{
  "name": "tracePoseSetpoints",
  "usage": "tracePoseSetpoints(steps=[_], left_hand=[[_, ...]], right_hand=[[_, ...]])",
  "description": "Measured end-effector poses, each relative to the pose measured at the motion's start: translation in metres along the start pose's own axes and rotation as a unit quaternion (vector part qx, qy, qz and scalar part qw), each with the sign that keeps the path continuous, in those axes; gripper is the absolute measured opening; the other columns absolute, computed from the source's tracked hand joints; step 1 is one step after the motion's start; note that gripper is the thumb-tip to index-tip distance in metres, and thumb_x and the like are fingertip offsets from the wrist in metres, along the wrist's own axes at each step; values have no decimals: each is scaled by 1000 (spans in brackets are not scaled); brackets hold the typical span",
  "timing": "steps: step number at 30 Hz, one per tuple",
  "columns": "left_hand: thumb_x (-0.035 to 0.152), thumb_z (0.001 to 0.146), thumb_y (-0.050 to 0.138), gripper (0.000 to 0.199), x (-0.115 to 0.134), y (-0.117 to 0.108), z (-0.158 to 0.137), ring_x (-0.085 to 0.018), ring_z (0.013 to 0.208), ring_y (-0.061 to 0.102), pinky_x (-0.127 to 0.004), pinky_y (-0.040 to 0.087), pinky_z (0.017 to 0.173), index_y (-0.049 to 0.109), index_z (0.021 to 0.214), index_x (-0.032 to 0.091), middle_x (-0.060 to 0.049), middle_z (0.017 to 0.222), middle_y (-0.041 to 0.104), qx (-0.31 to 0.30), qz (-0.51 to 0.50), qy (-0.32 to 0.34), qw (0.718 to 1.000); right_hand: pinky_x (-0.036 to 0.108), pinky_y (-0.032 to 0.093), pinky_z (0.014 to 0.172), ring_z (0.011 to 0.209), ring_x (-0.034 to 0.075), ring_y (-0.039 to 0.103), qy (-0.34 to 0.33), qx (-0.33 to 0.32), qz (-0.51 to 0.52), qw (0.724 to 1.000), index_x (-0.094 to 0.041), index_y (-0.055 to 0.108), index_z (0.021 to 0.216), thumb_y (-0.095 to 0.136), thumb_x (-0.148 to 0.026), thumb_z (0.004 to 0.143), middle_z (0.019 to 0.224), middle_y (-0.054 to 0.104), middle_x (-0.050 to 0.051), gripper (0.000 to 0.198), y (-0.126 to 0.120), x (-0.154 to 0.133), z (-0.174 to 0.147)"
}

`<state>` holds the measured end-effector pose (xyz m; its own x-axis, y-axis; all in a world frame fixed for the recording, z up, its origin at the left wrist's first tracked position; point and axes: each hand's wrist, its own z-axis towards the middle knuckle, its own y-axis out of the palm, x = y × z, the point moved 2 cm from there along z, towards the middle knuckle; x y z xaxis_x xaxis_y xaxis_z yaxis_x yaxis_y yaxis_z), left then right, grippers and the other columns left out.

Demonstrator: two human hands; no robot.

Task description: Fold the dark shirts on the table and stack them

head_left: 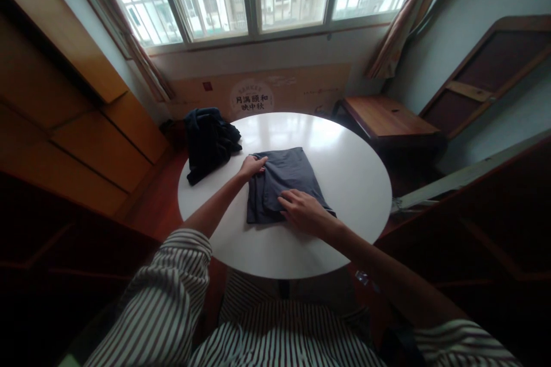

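A dark grey folded garment (287, 175), its exact kind unclear, lies on the round white table (353, 183) in front of me. My left hand (253, 166) is closed on its upper left edge, thumb on top and the other fingers tucked partly beneath the cloth. Over the lower part is my right hand (303, 210), palm down, with bent fingers gripping the fabric near the front edge. The garment is in several layers, and a fold line runs down its left side. Part of the lower right corner is hidden behind my right hand.
A heap of black clothing (210, 140) lies at the table's left edge. To the right stands a low wooden table (390, 114), with a wood-framed panel (495, 74) leaning on the wall. Wooden cabinets (99, 143) line the left; a printed cardboard sheet (301, 89) is under the window.
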<state>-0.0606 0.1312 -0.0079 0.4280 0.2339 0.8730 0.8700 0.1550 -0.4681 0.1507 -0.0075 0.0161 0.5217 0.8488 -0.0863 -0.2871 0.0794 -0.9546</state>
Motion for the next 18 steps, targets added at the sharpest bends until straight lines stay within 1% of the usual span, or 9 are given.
tracePoseSetpoints(steps=[3,5,7,8,10,13,15,16,18], left_hand=[[35,71,80,31,3,-2,17,-19,63,66,-26,52,59,67,78,8,-5,62,63,2,26,-8,1000],[28,65,82,27,2,-5,21,-20,67,66,-27,50,61,67,76,9,-6,63,64,14,49,-3,999],[24,61,82,27,-1,-8,23,-21,74,67,-26,49,63,68,80,10,-7,70,66,33,68,6,997],[23,59,82,30,-2,-9,24,-22,77,66,-26,48,64,68,82,10,-7,73,67,44,76,11,996],[24,58,82,32,-4,-9,26,-22,80,66,-26,47,64,67,83,10,-8,76,67,62,87,19,994],[23,61,78,21,-4,-8,28,-21,74,64,-25,46,61,67,73,10,-5,68,65,72,89,33,993],[22,66,73,15,-1,-9,29,-19,69,63,-24,46,60,69,72,9,-3,64,64,76,79,48,993],[22,68,71,15,2,-11,29,-18,68,63,-24,46,61,70,75,9,-3,65,64,80,72,59,992],[22,74,65,21,7,-18,30,-16,70,63,-23,47,65,73,89,9,-3,72,68,93,58,85,990]], right_hand=[[35,50,78,94,24,58,10,-38,-46,998,-12,65,99,55,-14,92,103,65,14,13,10,-3,11],[33,49,75,91,24,58,8,-63,-65,996,-12,65,93,54,-10,90,99,65,13,11,13,-3,13],[33,47,73,89,24,57,7,-80,-75,994,-12,65,90,54,-7,90,96,65,12,13,13,-4,14],[33,47,73,88,24,57,8,-79,-77,994,-12,65,91,53,-7,90,95,65,12,14,12,-6,15],[34,47,75,89,25,57,11,-56,-82,995,-12,64,96,50,-6,92,95,65,12,16,8,-9,17],[36,46,77,90,25,56,4,-16,-81,997,-13,62,99,47,-7,94,98,64,12,17,2,-15,21],[36,46,78,90,24,56,-5,-3,-77,997,-13,62,101,46,-8,96,99,64,12,18,0,-18,23],[36,46,79,90,24,56,-11,2,-74,997,-13,61,103,45,-8,96,99,65,12,18,0,-19,23],[35,46,82,91,23,57,-19,12,-67,998,-13,61,105,45,-8,97,101,65,11,18,2,-21,24]])
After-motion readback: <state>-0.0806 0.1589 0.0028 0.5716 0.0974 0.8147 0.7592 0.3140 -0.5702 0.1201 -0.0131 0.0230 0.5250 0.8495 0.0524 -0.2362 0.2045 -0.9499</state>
